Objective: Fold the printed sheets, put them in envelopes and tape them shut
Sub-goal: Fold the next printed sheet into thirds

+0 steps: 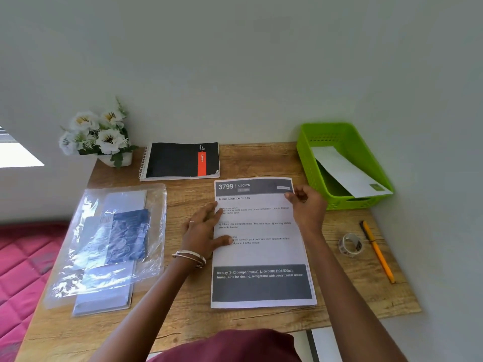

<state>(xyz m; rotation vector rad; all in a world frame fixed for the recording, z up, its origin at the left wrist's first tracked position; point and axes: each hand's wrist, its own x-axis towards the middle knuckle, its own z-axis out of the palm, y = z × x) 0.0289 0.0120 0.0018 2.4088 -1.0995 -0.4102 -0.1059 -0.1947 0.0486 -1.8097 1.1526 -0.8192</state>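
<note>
Folding hasn't started: the printed sheet [258,241] lies flat between my hands, left hand [206,231] spread open on its edge, right hand [307,207] pinching the far corner. Envelopes [109,246] wait bagged beyond my left hand; one envelope [345,171] already sits in the green basket [308,150] past my right, tape roll [350,244] beside that wrist.

Printed sheet [261,244] mid-table, envelope pack [109,244] left, basket [337,202] behind-right, tape roll [350,244] right.
</note>
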